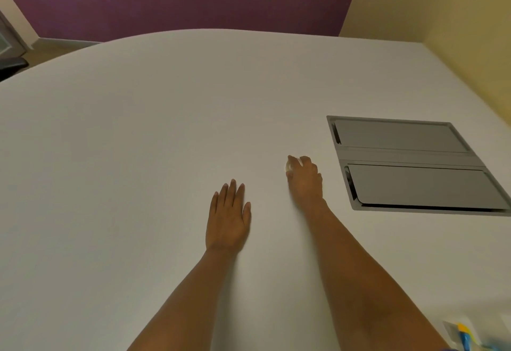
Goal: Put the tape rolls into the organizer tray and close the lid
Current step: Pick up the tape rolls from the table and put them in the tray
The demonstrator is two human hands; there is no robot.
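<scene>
One tape roll [291, 165], pale and partly hidden, sits near the bench [138, 129] middle under the right hand [304, 179], whose grip curls around it, probably to lift it. The left hand [228, 218] lies flat, grip spread, likely for support. No tray is clearly visible.

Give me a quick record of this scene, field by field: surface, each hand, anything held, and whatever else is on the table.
surface: white table
left hand: flat, palm down on the table, fingers together, holding nothing
right hand: curled over a small pale clear object, maybe a tape roll; too blurred to be sure
grey hatch: two-flap panel set flush in the table, right of the right hand, flaps shut
bottom right corner: yellow and blue items, partly cut off, unclear
organizer tray: not identifiable
</scene>
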